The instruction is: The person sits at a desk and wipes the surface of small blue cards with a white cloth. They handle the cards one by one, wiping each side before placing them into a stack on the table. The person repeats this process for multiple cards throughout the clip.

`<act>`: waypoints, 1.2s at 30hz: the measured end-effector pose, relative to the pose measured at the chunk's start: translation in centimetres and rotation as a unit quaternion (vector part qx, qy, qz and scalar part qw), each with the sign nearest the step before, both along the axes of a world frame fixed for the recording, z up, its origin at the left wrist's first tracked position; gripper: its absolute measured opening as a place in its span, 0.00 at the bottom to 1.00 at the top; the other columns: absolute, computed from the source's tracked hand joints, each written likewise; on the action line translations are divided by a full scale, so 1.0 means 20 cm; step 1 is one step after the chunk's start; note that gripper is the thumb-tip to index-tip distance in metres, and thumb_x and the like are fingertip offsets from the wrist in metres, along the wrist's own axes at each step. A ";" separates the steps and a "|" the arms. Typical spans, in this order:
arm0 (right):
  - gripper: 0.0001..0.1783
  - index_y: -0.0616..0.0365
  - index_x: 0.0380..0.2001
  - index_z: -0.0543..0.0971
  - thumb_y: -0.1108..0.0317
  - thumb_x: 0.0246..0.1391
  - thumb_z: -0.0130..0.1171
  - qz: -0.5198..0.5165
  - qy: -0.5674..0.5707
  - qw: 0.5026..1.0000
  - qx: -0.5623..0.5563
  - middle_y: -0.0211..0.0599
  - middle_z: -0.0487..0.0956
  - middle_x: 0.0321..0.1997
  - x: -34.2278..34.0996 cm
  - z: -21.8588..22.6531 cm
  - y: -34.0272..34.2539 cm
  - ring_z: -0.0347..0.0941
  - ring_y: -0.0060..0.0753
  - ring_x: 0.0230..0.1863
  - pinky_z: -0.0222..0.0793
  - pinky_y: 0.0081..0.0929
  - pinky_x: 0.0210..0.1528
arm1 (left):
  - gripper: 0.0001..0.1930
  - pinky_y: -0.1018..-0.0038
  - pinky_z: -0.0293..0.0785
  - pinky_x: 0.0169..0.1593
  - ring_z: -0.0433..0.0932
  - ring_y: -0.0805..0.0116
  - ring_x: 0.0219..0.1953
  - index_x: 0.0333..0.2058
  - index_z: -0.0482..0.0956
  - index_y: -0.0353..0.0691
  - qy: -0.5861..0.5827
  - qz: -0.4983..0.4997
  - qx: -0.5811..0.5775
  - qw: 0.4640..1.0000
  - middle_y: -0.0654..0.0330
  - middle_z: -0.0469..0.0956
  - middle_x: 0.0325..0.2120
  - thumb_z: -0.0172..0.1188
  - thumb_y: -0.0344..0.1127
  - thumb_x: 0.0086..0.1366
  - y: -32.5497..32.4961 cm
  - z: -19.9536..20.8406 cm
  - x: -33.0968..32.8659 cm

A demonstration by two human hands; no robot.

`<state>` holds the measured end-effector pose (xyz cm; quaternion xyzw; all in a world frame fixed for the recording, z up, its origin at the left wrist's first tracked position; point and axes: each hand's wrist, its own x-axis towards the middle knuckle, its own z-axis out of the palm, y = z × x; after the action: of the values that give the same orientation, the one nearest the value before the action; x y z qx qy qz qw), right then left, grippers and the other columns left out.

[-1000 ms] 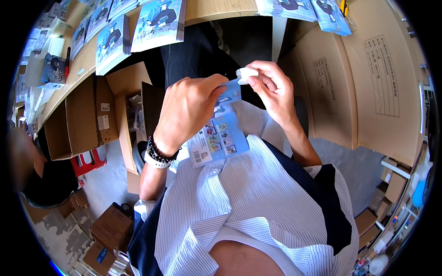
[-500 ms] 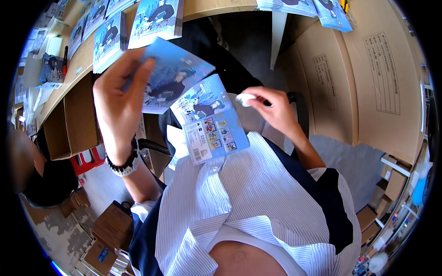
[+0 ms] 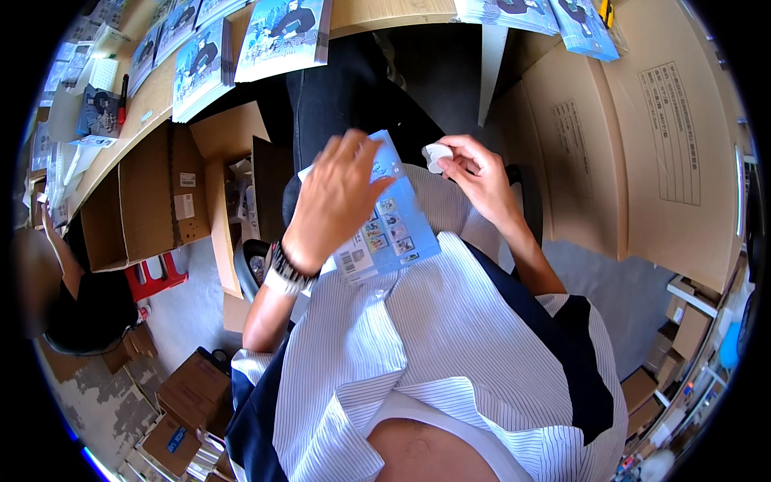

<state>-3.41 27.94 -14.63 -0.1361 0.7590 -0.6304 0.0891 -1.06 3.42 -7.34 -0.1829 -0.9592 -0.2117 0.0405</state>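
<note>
On my lap lies a light-blue printed card (image 3: 414, 237) with small pictures and a barcode on its lower part. My left hand (image 3: 337, 201) is over its upper left, back of the hand up, thumb stretched out and fingers slightly blurred. Whether the palm touches the card is hidden. To the right of the card, my right hand (image 3: 479, 175) pinches a small white rounded piece (image 3: 436, 156) between thumb and fingertips; its exact kind is unclear.
Stacks of blue illustrated cards (image 3: 283, 36) line the desk edge (image 3: 377, 18). Large cardboard sheets (image 3: 666, 145) stand at the right. At the left are an open cardboard box (image 3: 157, 193), a red stool (image 3: 157, 277) and another person (image 3: 84, 309).
The card my left hand held up is no longer visible in it; that hand has moved right and down over my lap. My right hand has shifted slightly, still pinching the white piece.
</note>
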 end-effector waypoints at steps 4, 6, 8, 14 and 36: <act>0.14 0.61 0.50 0.78 0.73 0.62 0.62 -0.007 -0.005 1.000 -0.015 0.39 0.85 0.39 -0.01 -0.04 -0.03 0.82 0.22 0.35 0.77 0.19 0.40 | 0.20 0.70 0.77 0.44 0.77 0.58 0.43 0.43 0.83 0.35 -0.028 0.009 -0.011 1.000 0.54 0.80 0.36 0.75 0.40 0.54 -0.08 -0.15 -0.20; 0.13 0.62 0.50 0.78 0.73 0.63 0.61 -0.005 -0.004 1.000 -0.029 0.38 0.84 0.38 -0.03 -0.03 -0.05 0.81 0.21 0.34 0.76 0.18 0.39 | 0.18 0.70 0.77 0.42 0.80 0.57 0.39 0.41 0.83 0.33 -0.069 0.016 0.063 0.995 0.52 0.81 0.37 0.75 0.32 0.52 -0.14 -0.17 -0.26; 0.13 0.62 0.50 0.78 0.73 0.63 0.61 -0.001 0.001 0.999 -0.035 0.38 0.84 0.38 -0.04 -0.04 -0.05 0.80 0.20 0.34 0.75 0.18 0.39 | 0.18 0.70 0.78 0.42 0.82 0.58 0.38 0.42 0.82 0.32 -0.096 0.046 0.102 0.989 0.51 0.81 0.39 0.74 0.30 0.52 -0.17 -0.11 -0.30; 0.14 0.64 0.50 0.77 0.72 0.63 0.62 -0.038 -0.009 0.995 -0.097 0.37 0.83 0.37 -0.10 0.00 -0.09 0.79 0.20 0.36 0.76 0.18 0.40 | 0.08 0.71 0.78 0.32 0.85 0.58 0.27 0.42 0.83 0.39 -0.054 0.055 0.117 0.990 0.53 0.85 0.29 0.65 0.32 0.64 -0.11 0.13 -0.25; 0.14 0.61 0.47 0.82 0.76 0.56 0.66 0.005 0.186 0.982 0.021 0.42 0.85 0.41 -0.07 0.14 -0.10 0.83 0.35 0.36 0.78 0.25 0.35 | 0.09 0.79 0.74 0.29 0.80 0.77 0.24 0.41 0.85 0.35 -0.017 0.075 0.194 0.978 0.58 0.84 0.25 0.67 0.32 0.63 -0.14 0.33 -0.18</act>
<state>-4.85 25.93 -11.75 -0.2530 0.7748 -0.5774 -0.0474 -4.73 0.62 -0.68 -0.0956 -0.9116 -0.3927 0.0748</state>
